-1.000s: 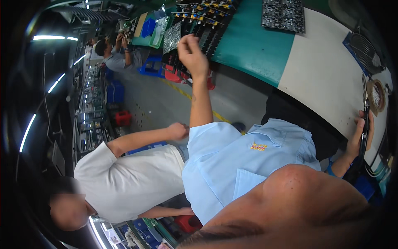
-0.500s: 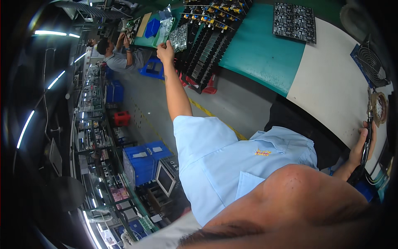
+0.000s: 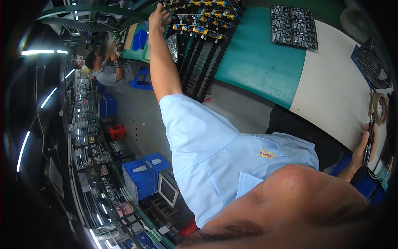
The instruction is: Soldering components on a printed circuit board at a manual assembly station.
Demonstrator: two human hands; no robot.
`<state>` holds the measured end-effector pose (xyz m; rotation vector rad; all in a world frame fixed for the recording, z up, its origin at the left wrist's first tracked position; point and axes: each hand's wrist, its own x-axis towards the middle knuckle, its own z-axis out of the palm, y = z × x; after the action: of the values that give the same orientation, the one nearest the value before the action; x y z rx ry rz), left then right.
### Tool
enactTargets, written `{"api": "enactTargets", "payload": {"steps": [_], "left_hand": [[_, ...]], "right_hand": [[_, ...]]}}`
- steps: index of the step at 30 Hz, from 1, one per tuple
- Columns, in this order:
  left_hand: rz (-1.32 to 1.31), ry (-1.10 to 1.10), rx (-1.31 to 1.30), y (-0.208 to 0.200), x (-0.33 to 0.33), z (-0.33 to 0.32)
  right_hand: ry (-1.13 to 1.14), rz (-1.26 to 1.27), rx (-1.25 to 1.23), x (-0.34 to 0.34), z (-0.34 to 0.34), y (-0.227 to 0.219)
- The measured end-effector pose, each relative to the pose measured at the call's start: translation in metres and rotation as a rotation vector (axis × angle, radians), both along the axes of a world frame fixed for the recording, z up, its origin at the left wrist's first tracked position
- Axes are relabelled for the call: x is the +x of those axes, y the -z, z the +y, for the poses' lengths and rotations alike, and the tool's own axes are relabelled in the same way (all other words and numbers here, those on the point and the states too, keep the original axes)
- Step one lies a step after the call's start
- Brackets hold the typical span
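My left arm stretches out to the upper left. My left hand [image 3: 158, 20] is open with its fingers apart, beside a rack of circuit boards [image 3: 203, 18] carrying yellow and blue parts. Below the hand, partly behind my forearm, lies a silvery circuit board panel [image 3: 172, 47]. At the right edge, my right hand [image 3: 365, 147] is closed round the black handle of a soldering iron [image 3: 368, 143]. The iron's tip points away from me, close to a small round dish [image 3: 380, 108] with pale contents.
A populated panel [image 3: 293, 27] lies on the green mat [image 3: 261, 62] near the white work surface [image 3: 327, 83]. A round-grilled fan [image 3: 372, 62] stands at the far right. Another person [image 3: 105, 70] works at the upper left. Blue crates [image 3: 145, 176] stand on the left.
My left hand has moved up and away from the silvery panel and green-edged bag, and its fingers have opened. My right hand still holds the soldering iron in nearly the same place.
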<state>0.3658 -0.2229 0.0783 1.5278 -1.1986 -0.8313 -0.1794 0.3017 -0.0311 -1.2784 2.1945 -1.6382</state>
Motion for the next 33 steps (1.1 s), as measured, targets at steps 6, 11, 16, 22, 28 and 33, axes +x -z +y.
{"api": "enactTargets", "payload": {"steps": [6,11,16,22,28,33], "left_hand": [[-0.27,0.008,0.012,-0.004,0.038,-0.004],[-1.014,0.013,0.242,0.013,0.117,0.037],[-1.006,-0.028,0.446,0.029,0.141,0.094],[-0.403,0.416,0.716,-0.011,0.124,0.111],[-0.312,0.076,0.577,0.016,0.105,0.098],[-0.331,-0.13,0.275,0.011,0.185,0.083]], "right_hand": [[-0.011,0.048,-0.003,-0.006,-0.005,0.006],[-0.009,0.035,-0.023,-0.009,-0.003,0.008],[-0.063,-0.004,-0.035,-0.011,-0.007,0.011],[-0.059,-0.012,-0.036,-0.011,0.003,0.012],[-0.022,0.008,-0.017,-0.008,0.007,0.008],[-0.08,0.01,-0.071,-0.008,-0.009,0.008]]}}
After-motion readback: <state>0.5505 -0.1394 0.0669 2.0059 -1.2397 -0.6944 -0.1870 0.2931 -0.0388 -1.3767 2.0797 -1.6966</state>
